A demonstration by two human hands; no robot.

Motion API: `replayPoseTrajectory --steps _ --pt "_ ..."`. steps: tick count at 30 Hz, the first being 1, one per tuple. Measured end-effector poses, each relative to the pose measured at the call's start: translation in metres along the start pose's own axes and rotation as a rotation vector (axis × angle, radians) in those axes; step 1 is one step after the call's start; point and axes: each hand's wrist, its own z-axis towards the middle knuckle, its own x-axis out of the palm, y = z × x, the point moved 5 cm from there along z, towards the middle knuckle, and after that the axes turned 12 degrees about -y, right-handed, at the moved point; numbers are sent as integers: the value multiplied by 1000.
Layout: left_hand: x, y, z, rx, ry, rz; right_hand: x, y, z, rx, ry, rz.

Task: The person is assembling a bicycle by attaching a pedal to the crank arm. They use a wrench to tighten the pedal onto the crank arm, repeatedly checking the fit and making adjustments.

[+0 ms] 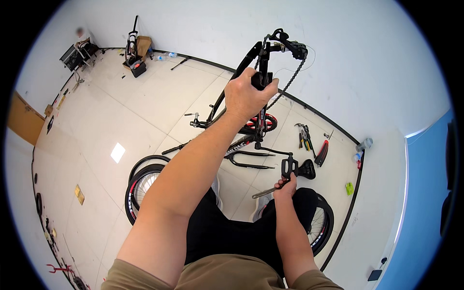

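Note:
My left hand (pixel 246 94) is closed round a black tube of the upturned bicycle frame (pixel 263 58), high in front of me. Above it hang the rear derailleur (pixel 297 50) and a loop of chain (pixel 293 77); the red-and-black chainring (pixel 270 123) sits lower down. A crank arm (pixel 274 151) reaches out to a black pedal (pixel 289 166). Just below that pedal, my right hand (pixel 285 186) grips a metal wrench (pixel 264 193), whose handle points left. The wrench's other end is hidden by the fingers and pedal.
Wheels lie on the floor at left (pixel 145 186) and right (pixel 325 224). Right of the frame are a saddle (pixel 307 169), pliers (pixel 305 137) and a red-and-black fender (pixel 322 153). A toolbox (pixel 138 68) stands by the far wall; a person (pixel 83 41) sits at far left.

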Motion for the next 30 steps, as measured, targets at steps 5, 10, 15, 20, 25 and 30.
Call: replayPoseTrajectory --steps 5,10,15,20,25,30 --pt "-3 2 0 -24 -12 -33 2 1 -15 -13 69 24" --pt "-1 2 -1 16 -35 -60 1 5 -20 -28 109 8" --pt "2 2 -1 16 -23 -34 -1 8 -19 -23 150 13" --pt "3 5 1 31 -30 -23 1 11 -26 -84 257 -23" --pt "3 6 1 39 -13 -22 4 21 -44 -200 321 -65" --pt "3 6 1 37 -22 -25 6 20 -51 -140 407 -20"
